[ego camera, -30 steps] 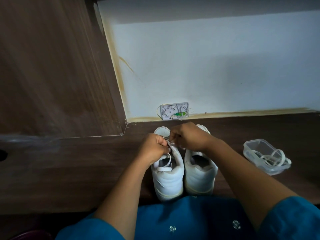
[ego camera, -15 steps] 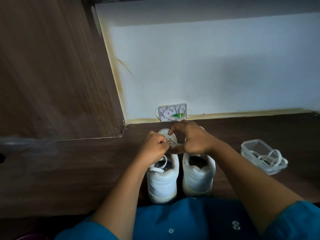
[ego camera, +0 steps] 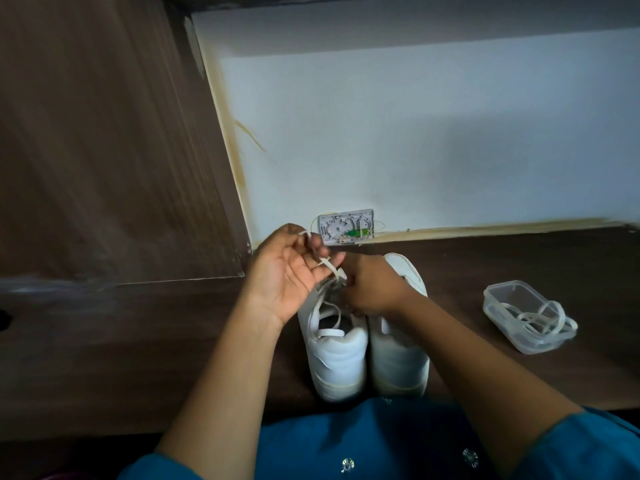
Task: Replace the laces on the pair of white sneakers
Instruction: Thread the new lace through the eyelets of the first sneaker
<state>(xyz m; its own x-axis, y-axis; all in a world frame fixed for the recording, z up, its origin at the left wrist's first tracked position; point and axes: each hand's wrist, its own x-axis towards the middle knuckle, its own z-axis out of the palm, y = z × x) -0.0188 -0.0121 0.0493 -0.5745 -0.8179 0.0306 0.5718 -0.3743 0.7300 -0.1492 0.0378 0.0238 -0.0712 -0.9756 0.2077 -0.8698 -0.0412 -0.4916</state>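
Two white sneakers stand side by side on the dark wooden desk, heels toward me: the left sneaker (ego camera: 337, 362) and the right sneaker (ego camera: 401, 358). My left hand (ego camera: 284, 271) is raised palm up above the left sneaker's toe and pinches a white lace (ego camera: 330, 268) between its fingers. The lace runs down into that sneaker's eyelets. My right hand (ego camera: 372, 289) grips the lace low at the eyelet area of the left sneaker. A loose loop of lace lies over the shoe's opening.
A clear plastic container (ego camera: 498, 299) with white laces (ego camera: 540, 320) in it sits on the desk at the right. A small open white wall box (ego camera: 348, 226) with wiring sits on the wall behind the shoes. A wooden side panel (ego camera: 104, 150) rises on the left.
My left hand has lifted up and to the left, turning palm up and drawing the lace out of the left sneaker. My right hand stays low at the eyelets.
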